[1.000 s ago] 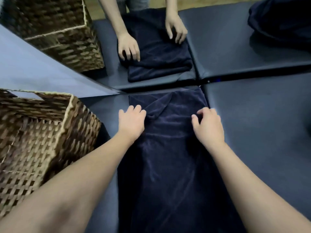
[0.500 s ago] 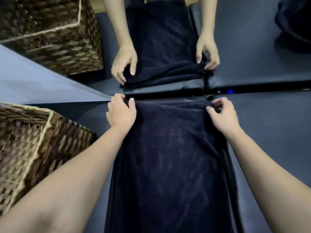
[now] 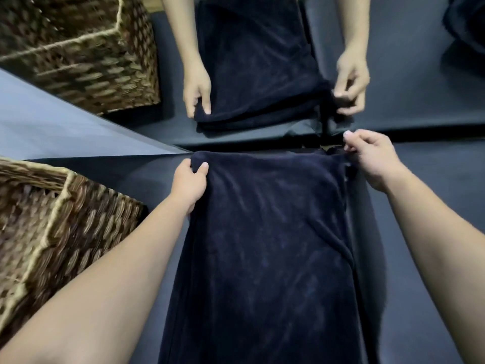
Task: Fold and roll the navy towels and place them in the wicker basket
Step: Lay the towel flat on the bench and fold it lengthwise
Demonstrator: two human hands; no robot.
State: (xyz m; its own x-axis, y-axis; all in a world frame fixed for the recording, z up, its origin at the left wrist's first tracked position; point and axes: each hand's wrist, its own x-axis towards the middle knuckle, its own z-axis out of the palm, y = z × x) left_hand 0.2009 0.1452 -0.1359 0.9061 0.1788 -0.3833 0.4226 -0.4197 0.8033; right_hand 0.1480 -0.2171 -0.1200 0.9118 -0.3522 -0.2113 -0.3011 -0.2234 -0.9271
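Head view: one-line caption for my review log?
Both hands, left and right, pinch a long navy towel's far corners beside a brown wicker basket.

A dark grey padded table [image 3: 425, 179] fills most of the view. A mirror [image 3: 409, 74] stands upright along its far edge and shows the padded surface again, split by a dark seam running away from the viewer. A pale grey panel [image 3: 52, 127] slants in from the left edge, narrowing to a point near the middle of the view.
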